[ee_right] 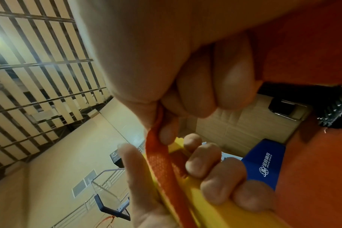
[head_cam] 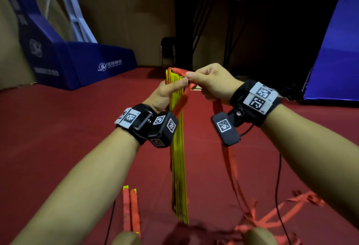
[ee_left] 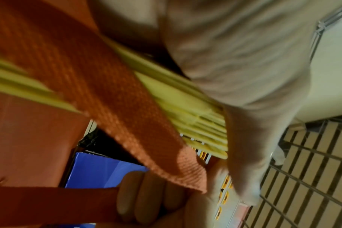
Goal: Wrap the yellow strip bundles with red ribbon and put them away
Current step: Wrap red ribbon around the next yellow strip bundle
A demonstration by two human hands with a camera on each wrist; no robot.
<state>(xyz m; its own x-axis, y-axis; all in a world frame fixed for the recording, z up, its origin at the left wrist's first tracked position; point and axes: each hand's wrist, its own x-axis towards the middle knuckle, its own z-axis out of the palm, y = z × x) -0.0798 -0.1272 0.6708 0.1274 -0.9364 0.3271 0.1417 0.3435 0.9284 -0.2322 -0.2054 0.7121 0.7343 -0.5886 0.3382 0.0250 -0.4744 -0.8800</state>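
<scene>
A long bundle of yellow strips stands nearly upright over the red floor. My left hand grips it near its top end, fingers curled round it. A red ribbon loops over the bundle's top and trails down to the floor. My right hand pinches the ribbon between thumb and forefinger just right of the top. The left wrist view shows the ribbon crossing the yellow strips. In the right wrist view, the right hand pinches the ribbon above the bundle.
Two bundles wrapped in red lie on the floor at lower left. Loose red ribbons lie tangled at lower right, beside a black cable. A blue padded base stands at far left, and a blue mat at right.
</scene>
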